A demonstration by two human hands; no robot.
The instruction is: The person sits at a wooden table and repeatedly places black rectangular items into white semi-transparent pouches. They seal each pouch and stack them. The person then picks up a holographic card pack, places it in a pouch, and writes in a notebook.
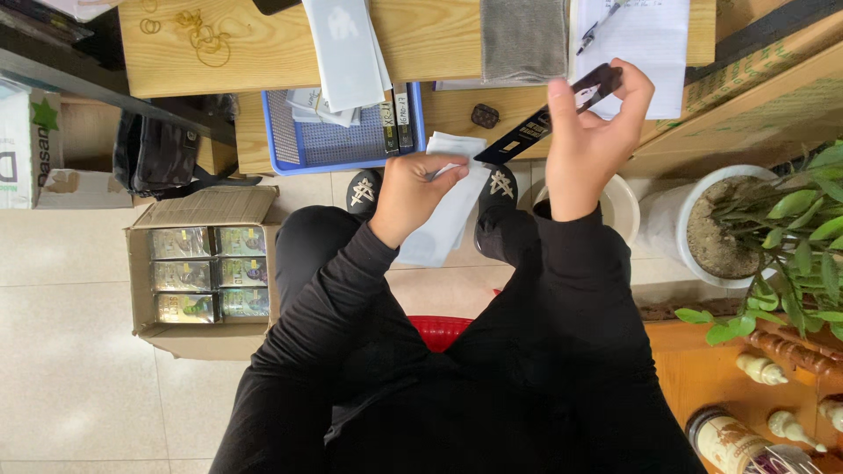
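Observation:
My left hand [413, 189] pinches a pale translucent plastic sleeve [446, 206] that hangs down over my lap. My right hand [593, 132] is raised beside it and grips the upper end of a long black strip [527, 133] with small gold marks. The strip's lower end touches the top of the sleeve near my left fingers. Both arms are in black sleeves, and my black shoes [363, 191] show below the hands.
A wooden desk [255, 44] lies ahead with a blue mesh tray [334, 145], grey cloth [523, 37] and white paper with a pen [641, 35]. An open carton of shiny boxes [209, 272] sits on the floor at left. A potted plant [773, 228] stands right.

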